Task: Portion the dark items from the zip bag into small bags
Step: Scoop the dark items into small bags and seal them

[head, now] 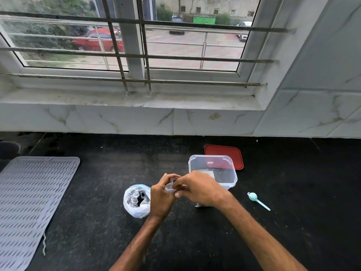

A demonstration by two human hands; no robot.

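Note:
A small clear bag [170, 187] is pinched between both hands above the black counter [97, 173]. My left hand [161, 196] grips its left side and my right hand [197, 189] grips its right side, the mouth of the bag spread between the fingers. Just left of my left hand stands the larger zip bag [134, 202], open at the top, with dark items [141, 196] showing inside. Under my right hand a white corner of something flat [199, 205] lies on the counter, mostly hidden.
A clear plastic box [213, 169] stands open behind my right hand, its red lid [224, 153] flat beyond it. A light blue spoon [257, 200] lies to the right. A grey ribbed mat [29, 198] covers the counter's left side. A tiled wall and barred window rise behind.

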